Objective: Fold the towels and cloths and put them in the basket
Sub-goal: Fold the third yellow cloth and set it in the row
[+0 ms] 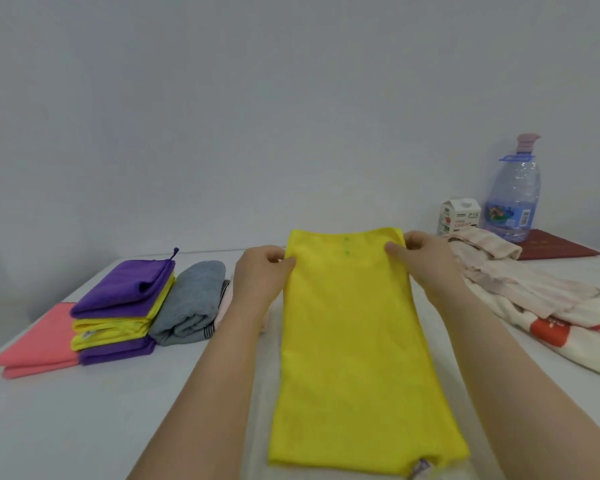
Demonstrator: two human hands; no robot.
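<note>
Two hands pinch the far corners of a long, thin yellow cloth [354, 341].

The fingers [286, 263] of the left hand [262, 268] and of the right hand [418, 258] are curled on the cloth's far edge. The cloth lies flat on the white table [84, 427], in front of the person. To the left are a stack of folded purple and yellow cloths [118, 306] and a folded grey towel [191, 303]. To the right lie unfolded pale pink towels [520, 285].

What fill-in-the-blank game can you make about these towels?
The left hand and right hand pinch the ____ cloth.
The top towel of the stack is ____.
The carton stands beside a plastic ____.
Missing words: yellow, purple, bottle.
</note>
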